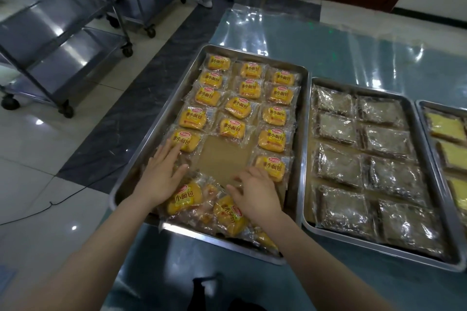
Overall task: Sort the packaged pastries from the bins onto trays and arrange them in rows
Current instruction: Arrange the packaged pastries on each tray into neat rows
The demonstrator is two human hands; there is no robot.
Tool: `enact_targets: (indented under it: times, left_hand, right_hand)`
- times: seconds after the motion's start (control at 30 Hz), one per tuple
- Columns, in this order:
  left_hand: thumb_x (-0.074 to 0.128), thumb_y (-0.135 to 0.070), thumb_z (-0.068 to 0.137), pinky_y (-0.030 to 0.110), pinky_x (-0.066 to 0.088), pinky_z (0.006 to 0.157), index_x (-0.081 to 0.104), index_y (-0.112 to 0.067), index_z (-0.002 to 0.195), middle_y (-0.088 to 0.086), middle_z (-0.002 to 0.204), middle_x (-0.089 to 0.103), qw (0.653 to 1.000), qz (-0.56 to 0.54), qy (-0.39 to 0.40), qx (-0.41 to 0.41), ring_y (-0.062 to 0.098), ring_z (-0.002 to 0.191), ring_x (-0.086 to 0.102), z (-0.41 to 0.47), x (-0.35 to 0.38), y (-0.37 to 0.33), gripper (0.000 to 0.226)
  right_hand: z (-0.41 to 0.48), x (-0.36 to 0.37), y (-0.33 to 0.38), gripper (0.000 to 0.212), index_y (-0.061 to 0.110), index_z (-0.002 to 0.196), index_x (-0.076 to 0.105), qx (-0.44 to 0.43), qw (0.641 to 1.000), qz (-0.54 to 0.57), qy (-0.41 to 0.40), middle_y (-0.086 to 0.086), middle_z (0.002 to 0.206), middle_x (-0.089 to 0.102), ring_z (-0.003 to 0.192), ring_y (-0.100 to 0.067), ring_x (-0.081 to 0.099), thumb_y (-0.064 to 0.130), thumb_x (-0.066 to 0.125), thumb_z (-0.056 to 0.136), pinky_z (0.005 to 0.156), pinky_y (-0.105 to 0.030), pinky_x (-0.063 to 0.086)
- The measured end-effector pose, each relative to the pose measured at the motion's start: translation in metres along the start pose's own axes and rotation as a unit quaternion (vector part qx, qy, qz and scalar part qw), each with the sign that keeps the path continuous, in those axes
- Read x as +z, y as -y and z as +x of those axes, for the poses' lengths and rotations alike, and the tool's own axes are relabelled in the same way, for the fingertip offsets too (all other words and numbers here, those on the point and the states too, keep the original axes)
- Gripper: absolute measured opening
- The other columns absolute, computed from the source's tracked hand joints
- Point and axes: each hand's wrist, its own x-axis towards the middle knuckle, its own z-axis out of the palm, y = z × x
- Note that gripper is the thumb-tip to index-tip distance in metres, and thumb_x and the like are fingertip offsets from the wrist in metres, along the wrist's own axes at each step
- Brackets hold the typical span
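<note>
Head view: left hand (161,174) lay flat with its fingers spread wide, fingertips touching the nearest packet of the left column (185,140), gripping nothing. Right hand (255,192) was palm-down with fingers loosely bent over the liner beside the nearest packet of the right column (270,168); no grip was evident. The yellow packaged pastries (278,94) sat in three columns on the steel tray (302,134), the middle column stopping short with one packet (238,107) tilted. A bare patch of brown paper liner (222,159) lay between the hands. A loose heap of packets (228,214) crowded the near end, some overlapping the rim. Judged risk: the glossy film looked slick, so a sideways push could skew neighbouring rows, and heap packets could slide over the low rim onto the table (328,38). The liner might also bunch under dragging palms. The packets were soft, pillow-shaped and crinkly at the seams. The neighbouring tray (379,247) held flat, squarish dark pastries (336,129) in clear wrap. A third tray (420,106) held pale yellow slices (441,126).
</note>
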Motion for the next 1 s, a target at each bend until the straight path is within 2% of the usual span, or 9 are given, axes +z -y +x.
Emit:
enact_targets:
  times: [0.2,0.33,0.43,0.5,0.6,0.7,0.8,0.87,1.0]
  left_hand:
    - [0.04,-0.046,0.095,0.044,0.004,0.116,0.015,-0.032,0.149,-0.003,0.158,0.005,0.999,0.004,0.023,-0.033,0.02,0.144,0.0,-0.036,-0.002,0.017,0.061]
    - [0.023,-0.064,0.089,0.037,-0.002,0.114,0.003,-0.031,0.15,-0.002,0.158,-0.006,0.996,0.046,0.053,-0.05,0.013,0.14,-0.011,-0.041,0.003,0.027,0.072]
    - [0.007,-0.074,0.081,0.036,-0.005,0.114,-0.005,-0.038,0.148,-0.004,0.157,-0.01,0.995,0.068,0.042,-0.052,0.013,0.141,-0.014,-0.042,0.008,0.027,0.077]
    - [0.001,-0.074,0.081,0.035,-0.006,0.113,-0.007,-0.041,0.147,-0.005,0.157,-0.011,0.995,0.078,0.029,-0.054,0.012,0.14,-0.016,-0.042,0.012,0.028,0.075]
    - [0.001,-0.077,0.079,0.039,-0.005,0.114,-0.017,-0.046,0.141,-0.004,0.155,-0.016,0.993,0.099,0.04,-0.057,0.015,0.141,-0.018,-0.039,0.014,0.029,0.072]
    - [0.009,-0.076,0.08,0.043,0.0,0.114,-0.021,-0.046,0.141,-0.003,0.155,-0.02,0.989,0.113,0.073,-0.058,0.019,0.141,-0.019,-0.035,0.014,0.031,0.073]
    - [0.014,-0.072,0.085,0.042,0.001,0.114,-0.018,-0.044,0.143,-0.003,0.156,-0.02,0.989,0.115,0.069,-0.058,0.019,0.142,-0.018,-0.035,0.015,0.03,0.071]
    - [0.015,-0.072,0.086,0.042,0.001,0.114,-0.018,-0.044,0.143,-0.004,0.156,-0.02,0.99,0.115,0.064,-0.056,0.018,0.141,-0.018,-0.035,0.015,0.031,0.071]
    - [0.015,-0.072,0.086,0.042,0.002,0.114,-0.018,-0.043,0.143,-0.004,0.155,-0.02,0.99,0.113,0.066,-0.056,0.018,0.141,-0.018,-0.036,0.015,0.03,0.072]
  right_hand:
    - [0.011,0.01,0.054,0.049,0.031,0.104,0.06,-0.047,0.987,0.077,0.132,0.0,0.11,0.061,0.111,-0.024,0.05,0.072,0.049,0.08,0.096,-0.041,0.04]
    - [0.014,0.015,0.067,0.057,0.028,0.119,0.05,0.004,0.978,0.156,0.135,0.004,0.113,0.061,0.111,-0.02,0.051,0.051,0.074,0.073,0.094,-0.039,0.044]
    - [0.013,0.011,0.061,0.053,0.034,0.11,0.041,0.034,0.952,0.273,0.13,0.009,0.107,0.058,0.088,-0.007,0.062,0.031,0.08,0.073,0.071,-0.028,0.054]
    - [0.014,0.006,0.052,0.045,0.037,0.102,0.043,0.05,0.932,0.348,0.09,0.013,0.105,0.057,0.08,-0.001,0.063,0.02,0.076,0.078,0.058,-0.015,0.051]
    - [0.025,-0.005,0.031,0.039,0.038,0.094,0.044,0.127,0.9,0.414,-0.057,0.01,0.097,0.059,0.081,0.0,0.064,0.014,0.072,0.081,0.059,-0.015,0.052]
    - [0.039,-0.002,0.014,0.036,0.026,0.104,0.047,0.172,0.924,0.33,-0.089,0.0,0.106,0.057,0.097,-0.018,0.062,0.023,0.074,0.081,0.08,-0.033,0.055]
    - [0.041,0.012,0.012,0.042,0.025,0.116,0.05,0.124,0.981,0.124,-0.08,-0.008,0.146,0.027,0.133,-0.027,0.032,0.032,0.072,0.081,0.111,-0.039,0.029]
    - [0.042,0.019,0.012,0.054,0.029,0.129,0.045,0.017,0.994,-0.03,-0.106,-0.004,0.158,0.007,0.146,-0.029,0.002,0.032,0.07,0.081,0.113,-0.042,0.002]
    - [0.053,0.029,0.005,0.072,0.035,0.15,0.004,-0.111,0.987,-0.099,0.064,0.008,0.152,-0.024,0.144,-0.023,-0.019,0.036,0.05,0.095,0.111,-0.044,-0.008]
